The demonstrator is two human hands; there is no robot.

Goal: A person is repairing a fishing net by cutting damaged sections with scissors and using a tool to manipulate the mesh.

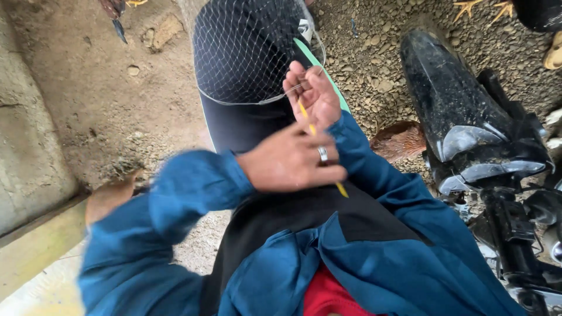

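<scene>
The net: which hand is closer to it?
Right. The right hand pinches the net at its lower edge. The left hand is lower down, apart from it, closed around a yellow stick.

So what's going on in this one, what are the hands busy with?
A person in a blue jacket is working on a fine mesh net stretched over their knee. The right hand pinches the net's edge cord, while the left hand, wearing a ring, crosses in front of it with a thin yellow netting needle running between the two. A black motorcycle stands on the gravel to the right, with a brown hen beside it.
</scene>
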